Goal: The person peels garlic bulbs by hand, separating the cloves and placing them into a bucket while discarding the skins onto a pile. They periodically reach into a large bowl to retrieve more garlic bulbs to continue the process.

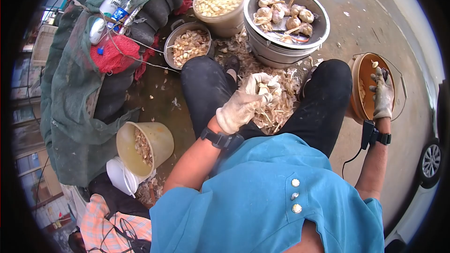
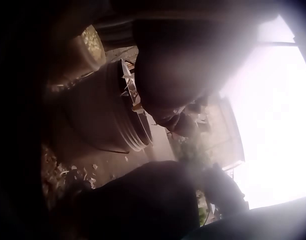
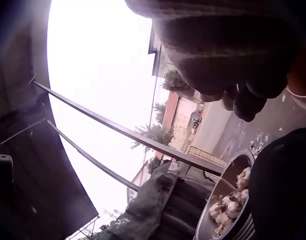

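In the head view my left hand (image 1: 241,104), in a pale work glove, holds garlic cloves (image 1: 267,85) with curled fingers between the knees. Over the mouth of an orange bucket (image 1: 357,91) on the right is my right hand (image 1: 383,94), also gloved, with dark covering at a fingertip. A single pale clove (image 1: 374,64) shows just beyond its fingers, above the bucket's inside. Whole garlic bulbs (image 1: 283,15) lie in a metal basin (image 1: 316,42) set on a white bucket; the right wrist view shows these bulbs (image 3: 230,207) too. The left wrist view is mostly dark.
Peeled cloves fill a tub (image 1: 229,27) at the back; a smaller pot (image 1: 169,49) holds unpeeled ones. Garlic skins (image 1: 274,115) litter the ground between the feet. A tilted yellowish bucket (image 1: 161,143) is at left, near a seated person in a checked shirt (image 1: 96,215). Bottles (image 1: 112,1) rest on green netting.
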The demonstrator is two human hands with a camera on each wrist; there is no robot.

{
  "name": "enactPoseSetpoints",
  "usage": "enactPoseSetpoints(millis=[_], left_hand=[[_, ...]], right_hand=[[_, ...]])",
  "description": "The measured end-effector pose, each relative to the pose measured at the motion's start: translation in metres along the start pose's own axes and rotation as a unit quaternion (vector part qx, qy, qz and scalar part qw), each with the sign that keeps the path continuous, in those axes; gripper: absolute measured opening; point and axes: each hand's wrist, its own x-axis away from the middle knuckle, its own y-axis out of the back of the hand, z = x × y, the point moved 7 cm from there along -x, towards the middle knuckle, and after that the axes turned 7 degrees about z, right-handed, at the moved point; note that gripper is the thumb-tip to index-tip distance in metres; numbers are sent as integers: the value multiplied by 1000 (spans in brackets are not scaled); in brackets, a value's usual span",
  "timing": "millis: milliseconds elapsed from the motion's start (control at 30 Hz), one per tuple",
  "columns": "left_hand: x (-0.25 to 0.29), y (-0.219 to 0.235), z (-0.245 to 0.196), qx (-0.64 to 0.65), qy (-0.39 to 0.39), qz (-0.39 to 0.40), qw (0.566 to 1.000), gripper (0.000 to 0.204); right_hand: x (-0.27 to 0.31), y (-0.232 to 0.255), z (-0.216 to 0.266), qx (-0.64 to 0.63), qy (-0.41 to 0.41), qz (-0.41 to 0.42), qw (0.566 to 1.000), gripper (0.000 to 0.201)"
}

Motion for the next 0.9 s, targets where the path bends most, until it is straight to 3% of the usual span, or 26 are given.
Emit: enactPoseSetpoints(millis=[67,133,167,200,233,300,367,400,433,467,533,567,600,633,700,767,833,900], left_hand=[[-4,-3,1,-18,6,0,1000,61],[-7,-9,2,-60,1,1,998,69],[-8,-12,2,-61,2,2,998,69],[-9,-15,4,-73,16,3,997,70],[-10,-17,6,-86,30,3,996,72],[-12,-14,16,-76,40,-13,996,75],[-13,-6,18,-239,4,-8,971,75],[-13,-9,15,-240,5,-9,971,75],[-13,-16,7,-380,-16,3,925,74],[-12,-25,-1,-511,-37,14,859,74],[-7,-28,-7,-532,-25,1,846,74],[-4,-27,-9,-551,-11,-10,834,73],[-4,-16,-3,-434,-5,-13,901,62],[-3,-13,-4,-433,-6,-13,901,62],[2,-9,-4,-176,73,-48,981,46],[5,-12,-9,-180,73,-71,978,34],[7,-13,-12,-186,50,-65,979,32],[9,-1,-9,-178,44,-65,981,33]], right_hand=[[-2,10,-6,53,6,-24,998,36],[22,-22,5,-73,-5,125,989,34],[31,-46,5,-186,15,161,969,32],[54,-69,23,-162,18,227,960,26],[71,-91,30,-113,-36,267,956,23],[111,-134,49,-117,-56,402,906,22],[136,-167,54,-75,20,468,880,36],[147,-184,59,-133,70,495,856,42],[150,-190,58,3,106,500,860,44],[153,-198,56,-30,129,515,847,44],[156,-207,56,-61,154,531,831,45],[156,-207,56,-43,109,534,838,43],[155,-207,52,-25,65,534,842,42],[154,-207,53,-24,65,534,843,42],[146,-204,40,-3,-15,505,863,35],[149,-203,45,-31,7,520,854,28],[161,-203,52,-147,-46,581,799,23],[161,-201,49,-132,-60,575,805,21]])
